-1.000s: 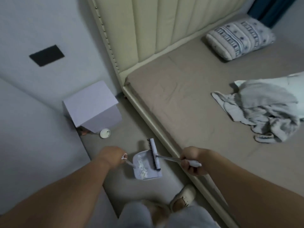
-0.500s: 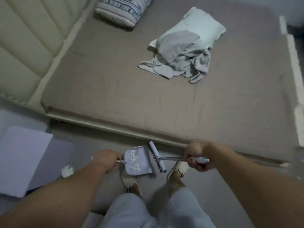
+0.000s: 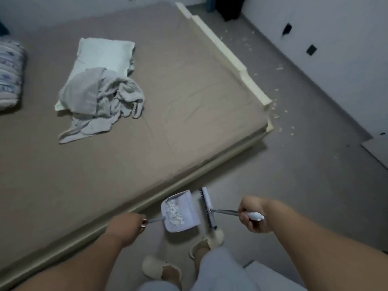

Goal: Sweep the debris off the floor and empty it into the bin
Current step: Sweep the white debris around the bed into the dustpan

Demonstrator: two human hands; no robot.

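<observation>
Left hand [image 3: 128, 227] clamped on dustpan [image 3: 181, 213] handle; swept debris [image 3: 173, 213] heaped inside. I'd keep pan level. Right hand [image 3: 252, 215] gripping brush [image 3: 206, 206] handle, bristles at pan lip. More scraps [image 3: 277, 114] near bed corner, well apart. Bin unseen.

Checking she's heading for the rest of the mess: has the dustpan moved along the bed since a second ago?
Yes. The dustpan has gone from beside the headboard toward the foot corner of the bed.
</observation>
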